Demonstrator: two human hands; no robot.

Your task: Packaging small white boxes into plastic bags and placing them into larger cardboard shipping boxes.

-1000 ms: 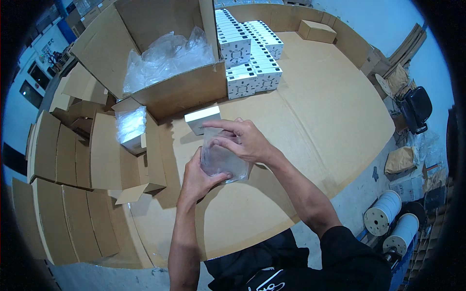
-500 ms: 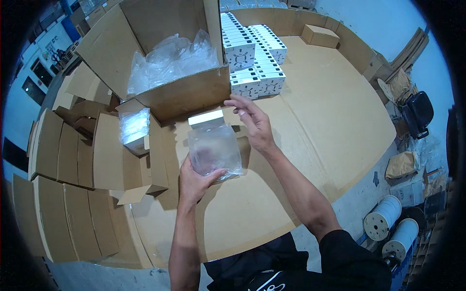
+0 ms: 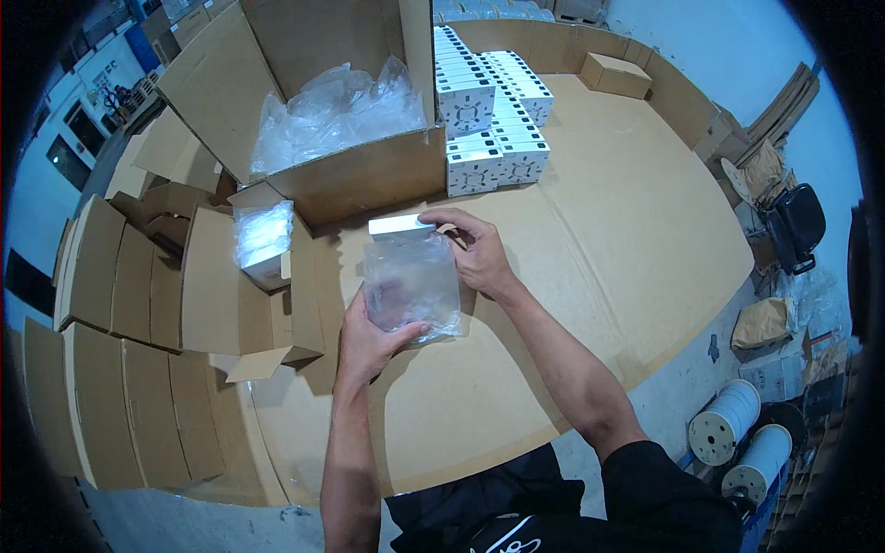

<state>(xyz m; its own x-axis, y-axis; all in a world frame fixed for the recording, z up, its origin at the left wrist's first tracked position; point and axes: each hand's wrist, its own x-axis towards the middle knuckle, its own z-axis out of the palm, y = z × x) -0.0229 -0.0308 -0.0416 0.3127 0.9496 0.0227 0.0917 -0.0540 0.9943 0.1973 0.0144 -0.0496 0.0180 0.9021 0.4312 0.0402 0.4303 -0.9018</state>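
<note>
In front of me my left hand (image 3: 371,336) is closed round the lower end of a clear plastic bag (image 3: 412,288), thumb across its near side. A white box (image 3: 396,227) sticks out of the bag's far end; how much of it lies inside is blurred by the film. My right hand (image 3: 477,255) pinches the right end of that box, index finger on top and the other fingers curled beside the bag. Left of them, an open carton (image 3: 300,295) holds a bagged white box (image 3: 265,244).
Behind my hands stands a large open carton (image 3: 378,180) full of loose clear bags (image 3: 336,115). Stacks of white boxes (image 3: 475,170) are to its right on the cardboard-covered table (image 3: 636,230). Open empty cartons (image 3: 134,276) line the left side. A small brown box (image 3: 616,76) sits at the far edge.
My right hand has come down and left, from apart with loose fingers to a pinch on the white box's end. My left hand keeps its hold on the bag.
</note>
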